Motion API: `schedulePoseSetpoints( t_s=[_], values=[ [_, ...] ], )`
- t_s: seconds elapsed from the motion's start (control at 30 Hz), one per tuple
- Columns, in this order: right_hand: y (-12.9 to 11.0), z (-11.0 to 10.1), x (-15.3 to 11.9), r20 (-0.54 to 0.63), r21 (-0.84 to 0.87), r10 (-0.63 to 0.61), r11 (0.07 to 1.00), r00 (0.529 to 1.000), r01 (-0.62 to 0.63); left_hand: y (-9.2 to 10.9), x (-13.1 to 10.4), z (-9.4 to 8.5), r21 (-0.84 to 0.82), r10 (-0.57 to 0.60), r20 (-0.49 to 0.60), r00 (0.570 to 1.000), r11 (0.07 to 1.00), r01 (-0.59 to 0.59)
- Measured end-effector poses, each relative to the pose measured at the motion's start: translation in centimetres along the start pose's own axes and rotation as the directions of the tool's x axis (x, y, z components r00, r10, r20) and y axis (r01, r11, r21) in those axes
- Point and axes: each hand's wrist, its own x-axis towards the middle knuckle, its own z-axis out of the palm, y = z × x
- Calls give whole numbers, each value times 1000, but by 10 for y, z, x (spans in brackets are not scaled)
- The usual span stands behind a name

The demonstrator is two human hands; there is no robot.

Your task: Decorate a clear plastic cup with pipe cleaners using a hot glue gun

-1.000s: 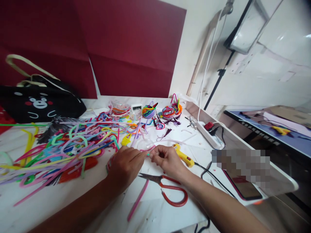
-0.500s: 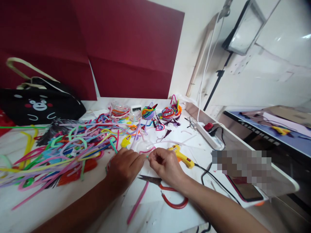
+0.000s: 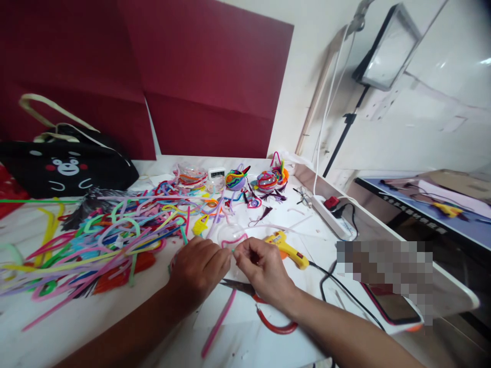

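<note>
My left hand is closed round a green pipe cleaner, whose end sticks up behind the knuckles. Close beside it, my right hand pinches with thumb and forefinger; a bit of green shows between the two hands, though the fingers cover most of it. Just behind them rests a clear plastic ball with a pink pipe cleaner curved on it. Scissors with red handles lie partly under my right hand. A loose pink pipe cleaner lies nearer to me.
Many coloured pipe cleaners are heaped at left, before a black bag. A yellow glue gun and its cord lie right, near a power strip and phone. Decorated balls stand at the back.
The whole view has shifted slightly. Both hands stay close together in nearly the same pose, with my right hand covering a little more of the scissors.
</note>
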Motion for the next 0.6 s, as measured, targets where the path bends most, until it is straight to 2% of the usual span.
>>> schedulePoseSetpoints(
  t_s=[0.23,0.6],
  values=[
    [3,4,-2,6,188,80,979,997,-80,1,-3,1,-69,-75,20,997,995,77],
    [-1,4,-5,-3,242,134,962,991,-129,5,-4,5,-51,-125,1,992,991,125]
  ],
)
